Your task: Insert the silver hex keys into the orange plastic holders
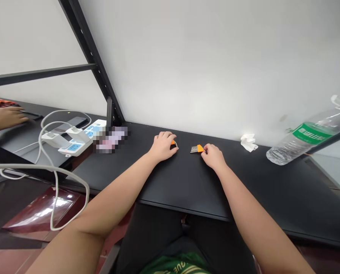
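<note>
My left hand (164,146) rests on the black table (184,186), its fingers curled over a small orange thing (173,142) with a pale curved edge. Most of that thing is hidden under the palm. To its right, a small orange tool with several thin metal prongs (200,148) lies close to the tabletop, prongs pointing left. My right hand (214,156) pinches its right end between thumb and fingers. A gap of bare table separates the prongs from my left hand.
White crumpled tissue (249,142) and a tilted clear bottle with a green label (307,135) are at the right. A power strip (82,139), white cable (86,186) and phone (74,123) are at the left. Another person's hand (8,118) is far left. A black metal frame (94,57) rises there.
</note>
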`<act>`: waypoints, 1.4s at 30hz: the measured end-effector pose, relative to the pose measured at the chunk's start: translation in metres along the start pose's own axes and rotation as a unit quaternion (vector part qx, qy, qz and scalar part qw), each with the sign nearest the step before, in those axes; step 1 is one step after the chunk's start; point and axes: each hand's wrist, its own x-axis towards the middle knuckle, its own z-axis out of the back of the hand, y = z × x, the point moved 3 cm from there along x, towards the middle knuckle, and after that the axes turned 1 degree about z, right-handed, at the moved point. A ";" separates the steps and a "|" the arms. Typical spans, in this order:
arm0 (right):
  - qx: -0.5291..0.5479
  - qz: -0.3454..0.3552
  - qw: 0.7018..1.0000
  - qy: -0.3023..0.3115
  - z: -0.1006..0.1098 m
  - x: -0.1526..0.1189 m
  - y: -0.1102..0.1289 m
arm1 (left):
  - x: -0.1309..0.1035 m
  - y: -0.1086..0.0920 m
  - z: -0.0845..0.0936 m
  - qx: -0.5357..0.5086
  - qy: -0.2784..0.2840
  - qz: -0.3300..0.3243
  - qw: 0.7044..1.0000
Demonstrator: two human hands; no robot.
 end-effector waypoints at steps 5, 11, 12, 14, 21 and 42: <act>-0.048 0.035 0.997 0.043 0.001 -0.017 0.032 | -0.015 -0.043 -0.012 -0.068 0.083 -0.105 0.989; -0.031 0.140 0.989 0.034 0.002 -0.030 0.057 | -0.016 -0.049 -0.026 -0.034 0.106 -0.058 0.992; -0.021 0.157 0.987 0.035 0.002 -0.031 0.058 | -0.014 -0.047 -0.025 -0.056 0.107 -0.051 0.991; 0.009 0.169 0.985 0.041 0.003 -0.031 0.057 | -0.012 -0.042 -0.024 -0.116 0.099 -0.032 0.988; 0.037 0.183 0.982 0.037 0.003 -0.031 0.054 | -0.014 -0.040 -0.015 -0.274 0.091 -0.002 0.957; -0.006 0.137 0.990 -0.040 0.008 -0.035 0.053 | -0.016 -0.044 -0.002 -0.332 0.109 -0.066 0.935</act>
